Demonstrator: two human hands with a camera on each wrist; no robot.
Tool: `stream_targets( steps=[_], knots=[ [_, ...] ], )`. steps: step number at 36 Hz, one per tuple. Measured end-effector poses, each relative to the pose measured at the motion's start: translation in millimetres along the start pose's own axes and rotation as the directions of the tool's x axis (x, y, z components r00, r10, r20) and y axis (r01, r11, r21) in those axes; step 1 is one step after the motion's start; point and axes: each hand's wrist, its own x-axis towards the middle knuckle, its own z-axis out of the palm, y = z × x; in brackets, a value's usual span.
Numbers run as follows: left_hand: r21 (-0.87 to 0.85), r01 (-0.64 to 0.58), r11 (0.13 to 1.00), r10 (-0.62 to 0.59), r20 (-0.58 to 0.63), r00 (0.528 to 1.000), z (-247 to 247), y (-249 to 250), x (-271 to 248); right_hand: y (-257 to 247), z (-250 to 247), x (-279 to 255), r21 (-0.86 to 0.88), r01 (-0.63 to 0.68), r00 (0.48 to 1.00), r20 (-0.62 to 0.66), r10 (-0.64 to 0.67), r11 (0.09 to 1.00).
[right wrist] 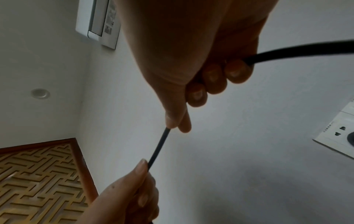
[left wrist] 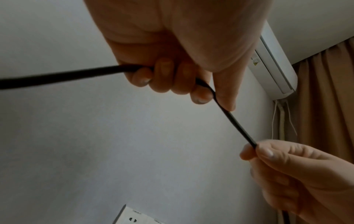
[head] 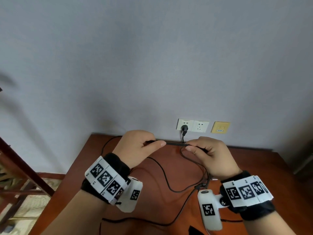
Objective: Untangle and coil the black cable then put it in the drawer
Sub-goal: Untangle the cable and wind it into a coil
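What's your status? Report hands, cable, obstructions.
Left hand and right hand both grip black cable, short stretch taut between. Rest loose on table, uncoiled. Plug in wall socket.

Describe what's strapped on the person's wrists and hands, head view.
Both hands are bare, without gloves or sleeves. The left wrist wears a black fabric band wrapped by a white strip of square black-and-white fiducial markers; a rounded white camera housing with its own marker hangs beneath. The right wrist carries the same: marker strip and white housing.
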Motion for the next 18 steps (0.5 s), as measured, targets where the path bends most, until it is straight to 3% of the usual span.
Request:
stream_targets(
  steps=[7, 18],
  knots=[
    [0.043, 0.044, 0.998, -0.043, -0.031, 0.999, -10.6, -20.4, -6.8, 8.4, -3.3, -4.2, 0.058, -0.074, 0.997, 0.024, 0.073, 0.996],
    [0.043, 0.125, 0.991, -0.128, 0.066, 0.990, 14.5, -1.6, 5.1, 1.9, 9.6, 4.8, 0.013, -0.032, 0.999, -0.039, 0.033, 0.999]
  ],
)
